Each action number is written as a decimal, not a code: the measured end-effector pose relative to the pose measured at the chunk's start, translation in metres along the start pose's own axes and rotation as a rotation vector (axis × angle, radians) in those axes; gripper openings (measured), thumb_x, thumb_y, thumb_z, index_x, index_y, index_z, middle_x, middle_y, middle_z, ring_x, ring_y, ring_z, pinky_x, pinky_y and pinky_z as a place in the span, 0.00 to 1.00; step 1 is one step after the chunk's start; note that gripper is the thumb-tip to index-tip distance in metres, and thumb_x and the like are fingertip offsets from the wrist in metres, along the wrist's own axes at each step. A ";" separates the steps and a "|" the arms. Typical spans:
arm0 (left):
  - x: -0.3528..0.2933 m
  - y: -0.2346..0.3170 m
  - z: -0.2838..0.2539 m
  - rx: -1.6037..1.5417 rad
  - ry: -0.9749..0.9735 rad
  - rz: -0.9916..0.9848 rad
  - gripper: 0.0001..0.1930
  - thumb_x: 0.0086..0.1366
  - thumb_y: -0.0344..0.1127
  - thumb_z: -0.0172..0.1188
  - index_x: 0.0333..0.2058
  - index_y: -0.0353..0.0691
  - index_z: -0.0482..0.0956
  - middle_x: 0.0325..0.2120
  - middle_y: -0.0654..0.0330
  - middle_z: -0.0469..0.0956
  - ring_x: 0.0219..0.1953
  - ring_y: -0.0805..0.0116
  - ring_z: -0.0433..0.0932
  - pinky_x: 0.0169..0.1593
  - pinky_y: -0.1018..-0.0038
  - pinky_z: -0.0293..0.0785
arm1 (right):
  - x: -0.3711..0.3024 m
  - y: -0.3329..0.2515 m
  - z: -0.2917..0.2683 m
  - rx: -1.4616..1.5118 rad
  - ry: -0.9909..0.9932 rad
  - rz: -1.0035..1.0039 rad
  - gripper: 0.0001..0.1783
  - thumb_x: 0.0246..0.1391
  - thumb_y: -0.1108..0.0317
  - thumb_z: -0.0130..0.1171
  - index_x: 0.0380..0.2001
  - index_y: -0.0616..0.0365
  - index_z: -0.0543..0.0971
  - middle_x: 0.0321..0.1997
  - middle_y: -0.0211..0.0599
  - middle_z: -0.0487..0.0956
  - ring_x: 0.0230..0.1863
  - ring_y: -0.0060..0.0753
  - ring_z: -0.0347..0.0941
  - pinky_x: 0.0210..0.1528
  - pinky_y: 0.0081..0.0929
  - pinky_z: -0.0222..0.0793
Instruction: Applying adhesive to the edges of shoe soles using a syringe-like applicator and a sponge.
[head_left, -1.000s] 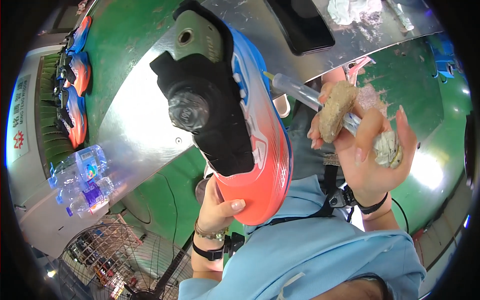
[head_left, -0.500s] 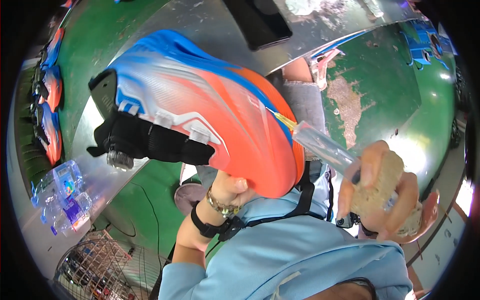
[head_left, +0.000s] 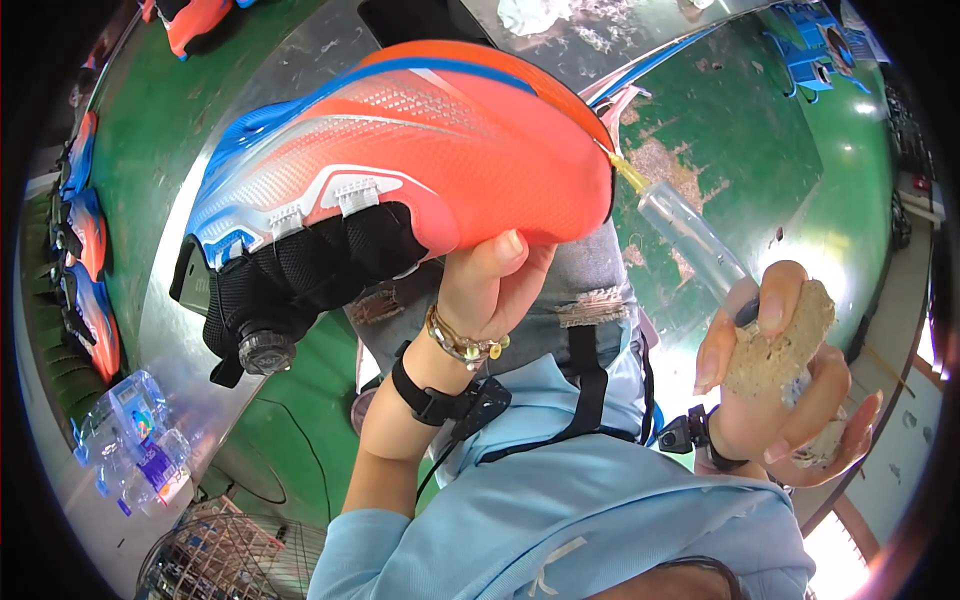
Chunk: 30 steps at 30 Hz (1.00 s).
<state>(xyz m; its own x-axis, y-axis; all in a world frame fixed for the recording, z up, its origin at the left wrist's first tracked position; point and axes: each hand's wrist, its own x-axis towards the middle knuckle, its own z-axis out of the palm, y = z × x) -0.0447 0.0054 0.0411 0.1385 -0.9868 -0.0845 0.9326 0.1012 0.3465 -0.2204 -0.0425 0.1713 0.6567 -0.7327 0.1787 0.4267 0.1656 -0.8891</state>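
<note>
A coral, silver and blue sports shoe [head_left: 470,150] is raised over the metal table, its toe to the right and its orange sole edge upward. Its black collar and round lacing dial face me. My left hand [head_left: 495,285] grips it from the near side by the toe, thumb on the upper and the other fingers partly hidden. In my right hand [head_left: 775,370] is a clear syringe [head_left: 695,240] with a yellow needle tip, which points at the sole edge by the toe. Against that palm sits a rough beige lump [head_left: 780,345], also held by my fingers.
A dark phone [head_left: 425,20] lies on the metal table [head_left: 320,50], partly behind the shoe. Clear plastic bottles [head_left: 135,440] stand at the left, and a wire basket [head_left: 235,550] sits at lower left. More shoes [head_left: 88,235] line the left side. Blue stools [head_left: 805,55] are at far right.
My left hand has rolled the shoe, bringing more of its side and sole edge into view. The syringe tip has shifted from the sole's side to its edge near the toe.
</note>
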 end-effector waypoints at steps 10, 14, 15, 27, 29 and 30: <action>0.034 -0.005 0.002 -0.103 -0.082 0.122 0.26 0.55 0.23 0.54 0.53 0.45 0.60 0.51 0.63 0.66 0.56 0.67 0.63 0.60 0.65 0.56 | 0.003 -0.002 0.026 -0.056 0.344 0.144 0.27 0.47 0.43 0.46 0.05 0.48 0.65 0.45 0.44 0.54 0.30 0.51 0.63 0.35 0.37 0.59; 0.041 -0.001 0.026 -0.028 0.090 0.198 0.23 0.57 0.39 0.59 0.50 0.42 0.65 0.50 0.62 0.68 0.54 0.65 0.65 0.58 0.66 0.61 | 0.009 0.008 0.026 -0.018 0.254 0.049 0.27 0.47 0.41 0.45 0.05 0.46 0.63 0.46 0.44 0.54 0.31 0.50 0.61 0.36 0.36 0.58; 0.039 0.003 0.034 -0.036 0.050 0.221 0.23 0.57 0.39 0.59 0.50 0.42 0.65 0.50 0.62 0.68 0.54 0.65 0.65 0.58 0.66 0.61 | 0.010 0.011 0.026 -0.019 0.228 0.024 0.27 0.47 0.41 0.45 0.05 0.46 0.63 0.45 0.44 0.54 0.30 0.50 0.61 0.36 0.36 0.58; 0.035 0.042 0.093 -0.153 0.449 0.004 0.16 0.55 0.35 0.61 0.42 0.40 0.70 0.40 0.65 0.74 0.41 0.73 0.74 0.49 0.75 0.73 | 0.004 0.049 0.025 -0.195 0.121 -0.261 0.24 0.47 0.42 0.44 0.12 0.47 0.71 0.44 0.50 0.59 0.35 0.49 0.66 0.33 0.39 0.67; 0.037 0.043 0.093 -0.156 0.435 -0.001 0.16 0.55 0.36 0.61 0.42 0.41 0.71 0.40 0.66 0.74 0.41 0.74 0.74 0.49 0.75 0.73 | 0.004 0.053 0.020 -0.229 0.023 -0.319 0.27 0.52 0.40 0.41 0.20 0.51 0.75 0.44 0.57 0.58 0.38 0.49 0.67 0.37 0.44 0.72; 0.037 0.043 0.093 -0.149 0.434 0.001 0.16 0.55 0.36 0.61 0.42 0.41 0.71 0.40 0.66 0.74 0.41 0.74 0.74 0.49 0.75 0.73 | 0.004 0.055 0.019 -0.223 0.017 -0.338 0.27 0.52 0.40 0.42 0.20 0.52 0.75 0.44 0.57 0.59 0.39 0.48 0.67 0.38 0.44 0.72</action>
<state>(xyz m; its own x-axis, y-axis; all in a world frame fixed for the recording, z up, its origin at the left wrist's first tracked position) -0.0309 -0.0382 0.1398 0.2370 -0.8452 -0.4789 0.9656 0.1508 0.2117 -0.1827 -0.0235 0.1306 0.4914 -0.7321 0.4717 0.4702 -0.2329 -0.8513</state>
